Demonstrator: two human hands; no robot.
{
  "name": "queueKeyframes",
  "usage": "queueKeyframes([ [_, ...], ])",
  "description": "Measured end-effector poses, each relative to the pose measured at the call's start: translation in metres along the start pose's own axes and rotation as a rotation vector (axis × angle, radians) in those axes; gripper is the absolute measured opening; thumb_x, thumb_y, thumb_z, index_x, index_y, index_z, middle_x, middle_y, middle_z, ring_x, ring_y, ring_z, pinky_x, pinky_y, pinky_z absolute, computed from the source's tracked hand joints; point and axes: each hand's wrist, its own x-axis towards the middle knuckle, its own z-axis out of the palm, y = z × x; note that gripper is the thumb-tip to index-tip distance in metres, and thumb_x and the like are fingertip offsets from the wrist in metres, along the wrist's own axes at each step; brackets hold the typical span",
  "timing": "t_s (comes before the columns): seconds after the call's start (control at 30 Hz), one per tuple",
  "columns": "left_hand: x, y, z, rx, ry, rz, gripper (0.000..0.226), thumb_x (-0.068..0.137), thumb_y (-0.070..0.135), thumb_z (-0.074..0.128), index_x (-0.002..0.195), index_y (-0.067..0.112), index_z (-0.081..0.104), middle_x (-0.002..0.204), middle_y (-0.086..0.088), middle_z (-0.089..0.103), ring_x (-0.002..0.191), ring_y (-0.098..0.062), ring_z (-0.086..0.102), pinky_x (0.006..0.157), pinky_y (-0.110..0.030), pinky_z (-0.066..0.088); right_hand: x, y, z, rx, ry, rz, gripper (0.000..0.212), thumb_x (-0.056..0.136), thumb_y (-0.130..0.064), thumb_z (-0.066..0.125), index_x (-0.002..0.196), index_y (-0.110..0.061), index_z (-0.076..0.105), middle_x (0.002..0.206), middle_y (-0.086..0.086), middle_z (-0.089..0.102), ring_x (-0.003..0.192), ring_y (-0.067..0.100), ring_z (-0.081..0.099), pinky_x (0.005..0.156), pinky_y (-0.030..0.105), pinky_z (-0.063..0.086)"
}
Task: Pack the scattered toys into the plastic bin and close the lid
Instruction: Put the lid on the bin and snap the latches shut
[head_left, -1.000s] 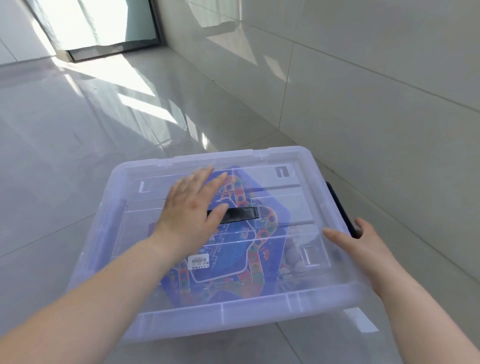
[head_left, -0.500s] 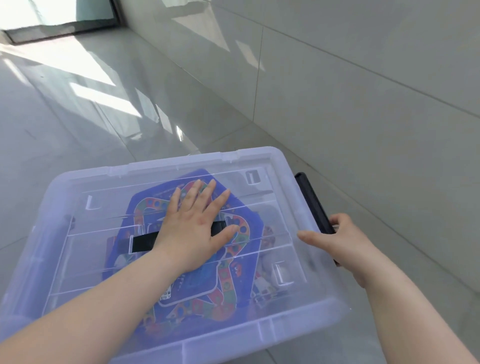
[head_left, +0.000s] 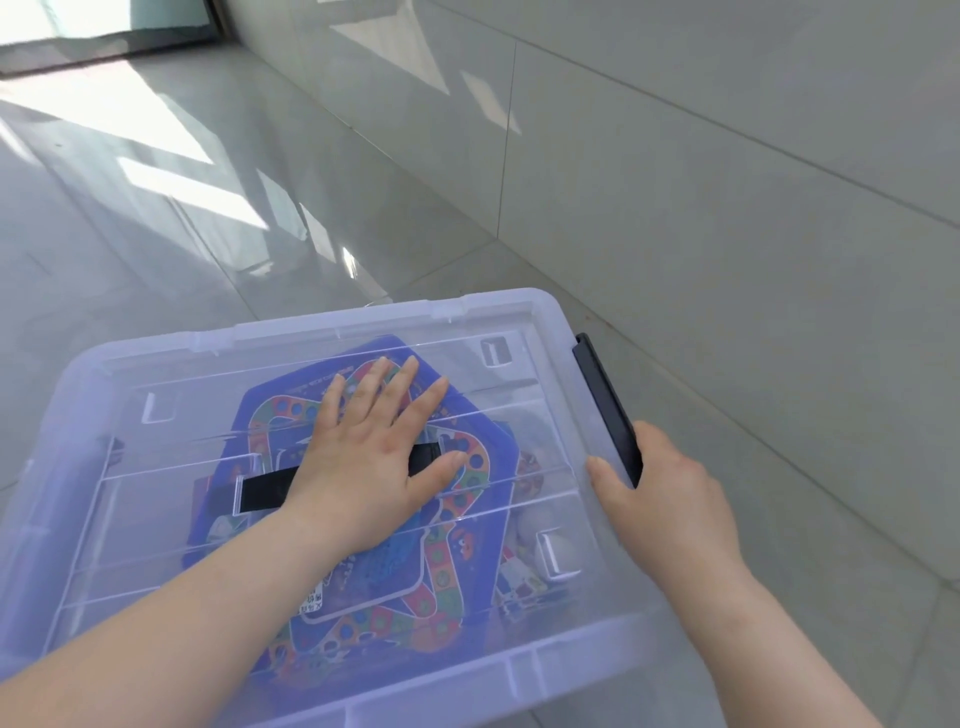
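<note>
A clear plastic bin (head_left: 62, 519) stands on the tiled floor with its see-through lid (head_left: 467, 317) lying on top. My left hand (head_left: 374, 457) presses flat on the lid's middle, fingers spread, covering part of the lid's black handle (head_left: 260, 491). My right hand (head_left: 670, 488) wraps around the black latch (head_left: 602, 395) on the bin's right side, thumb on the lid's edge. Through the lid I see a blue board toy (head_left: 457, 561) with a coloured track, and some small toys (head_left: 524, 571) at the right.
A grey tiled wall (head_left: 727, 156) runs close along the bin's right side. Glossy floor tiles (head_left: 182, 208) with sunlit patches stretch away to the far left, up to a dark door threshold (head_left: 104, 52).
My left hand slid toward the lid's centre and now lies flat over the handle. My right hand closed around the black side latch. The view drifted, shifting the bin lower left.
</note>
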Motion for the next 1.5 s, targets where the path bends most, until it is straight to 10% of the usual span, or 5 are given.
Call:
queueKeyframes([
  [0.3,-0.017,-0.016,-0.022,-0.503,0.216,-0.104,0.043,0.088,0.039,0.048,0.129,0.024,0.050,0.147,0.007,0.036,0.138,-0.011,0.028,0.112,-0.024,0.015,0.005,-0.005,0.002,-0.035,0.021,-0.002,0.065,0.092,-0.033,0.045,0.147,-0.021,0.011,0.151,0.008,0.029,0.134,0.028,0.033,0.103,0.038,0.032],
  [0.47,-0.069,-0.097,-0.033,-0.424,0.466,-0.567,0.062,0.080,0.018,0.066,0.136,0.011,0.041,0.145,-0.011,0.038,0.135,-0.028,0.032,0.111,-0.036,0.022,0.005,-0.048,0.027,-0.247,0.403,-0.484,0.046,0.078,-0.030,0.046,0.116,-0.009,0.060,0.123,0.022,0.060,0.117,0.041,0.052,0.100,0.044,0.029],
  [0.73,-0.133,-0.177,-0.006,-1.539,-0.071,-0.916,0.068,0.055,0.066,0.072,0.107,0.024,0.063,0.109,-0.006,0.071,0.090,-0.020,0.069,0.083,-0.041,0.048,-0.020,-0.115,0.095,-0.392,0.120,-0.837,0.047,0.077,-0.044,0.034,0.106,-0.029,0.068,0.117,-0.003,0.068,0.106,0.018,0.066,0.094,0.033,0.029],
  [1.0,-0.135,-0.169,-0.024,-1.148,0.084,-0.852,0.004,0.086,0.017,0.061,0.084,0.017,0.064,0.064,0.005,0.071,0.060,-0.015,0.066,0.051,-0.023,0.048,-0.021,-0.115,0.093,-0.449,0.081,-0.832,0.055,0.096,-0.041,0.015,0.110,-0.028,0.066,0.118,-0.002,0.067,0.108,0.020,0.065,0.094,0.033,0.029],
  [1.5,-0.138,-0.149,-0.029,-1.255,0.134,-0.834,0.047,0.071,0.035,0.069,0.114,0.023,0.052,0.094,-0.002,0.065,0.080,-0.026,0.060,0.070,-0.035,0.047,-0.002,-0.092,0.049,0.054,0.290,-0.643,0.055,0.073,-0.039,0.039,0.118,-0.013,0.058,0.123,0.018,0.061,0.118,0.036,0.051,0.103,0.039,0.032],
])
